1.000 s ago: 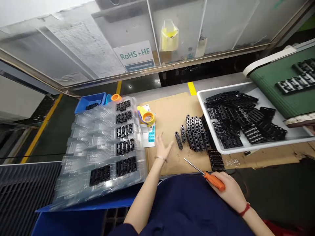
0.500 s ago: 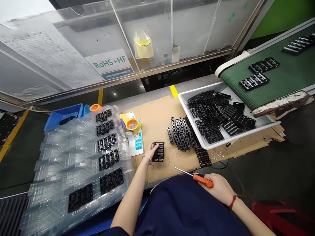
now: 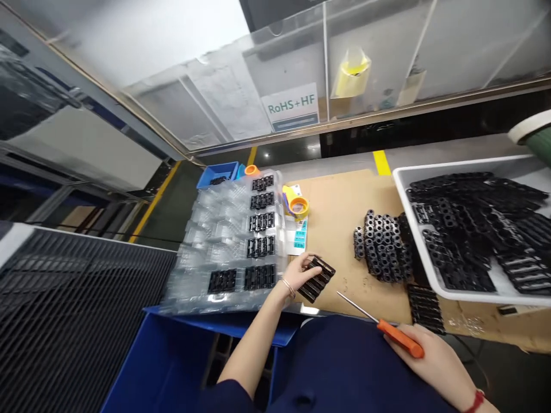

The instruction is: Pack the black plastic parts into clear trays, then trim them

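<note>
My left hand (image 3: pixel 299 274) grips a black plastic moulded part (image 3: pixel 316 280) by one end, holding it tilted over the cardboard sheet (image 3: pixel 344 212), just right of a transparent blister tray (image 3: pixel 228 246). That tray's pockets hold several black parts. My right hand (image 3: pixel 424 344) is shut around an orange-handled screwdriver (image 3: pixel 400 339), its thin shaft pointing up and left. A heap of black ribbed parts (image 3: pixel 383 246) lies beyond the screwdriver tip, and a flat stack of black parts (image 3: pixel 426 308) sits close above my right hand.
A white tray (image 3: pixel 402 195) full of black parts stands at the right. A yellow tape roll (image 3: pixel 297 206) and blue labels (image 3: pixel 298 236) lie on the cardboard. Behind the blister tray is a blue bin (image 3: pixel 217 175). A green conveyor belt (image 3: pixel 542 140) enters at the right edge.
My left hand, open a second ago, closed on the black part and lifted it, tilting it. The view has swung, shifting the scene rightward. The screwdriver stays in my right hand.
</note>
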